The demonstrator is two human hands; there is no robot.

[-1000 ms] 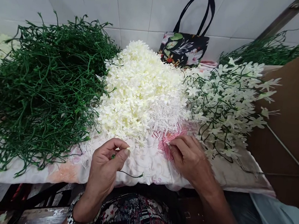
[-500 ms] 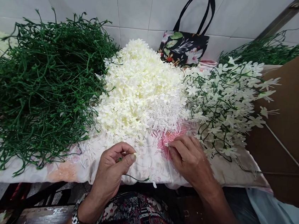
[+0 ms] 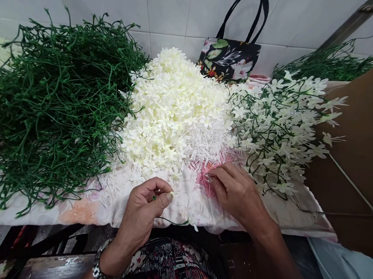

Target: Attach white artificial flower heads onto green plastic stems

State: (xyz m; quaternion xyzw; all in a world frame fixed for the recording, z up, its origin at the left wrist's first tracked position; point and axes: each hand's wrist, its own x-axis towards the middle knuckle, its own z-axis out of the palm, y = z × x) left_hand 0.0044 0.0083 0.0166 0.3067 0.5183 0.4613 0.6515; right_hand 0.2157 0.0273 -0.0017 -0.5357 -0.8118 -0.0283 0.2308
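My left hand (image 3: 148, 204), a watch on its wrist, is closed in a pinch around a green artificial flower stem (image 3: 174, 221). The stem's thin end sticks out below the palm, and a small pale yellowish bit shows at the fingertips. My right hand (image 3: 234, 189) has thumb and fingers pressed together over the pink patch of the cloth. A tiny whitish tip shows between them, too small to name surely. Just beyond lie a bundle of thin white stamens (image 3: 208, 142) and a heap of cream flower heads (image 3: 162, 115).
A large pile of green stems (image 3: 56, 108) stands on the left. Assembled white flowers on stems (image 3: 281, 127) lie at the right, beside a brown cardboard panel (image 3: 364, 162) and bent wire. A floral bag (image 3: 230, 59) leans on the tiled wall. Patterned cloth (image 3: 82, 212) covers the table.
My left hand has shifted very slightly right with the stem. My right hand has moved a little up and left, its fingers still pinched over the pink patch.
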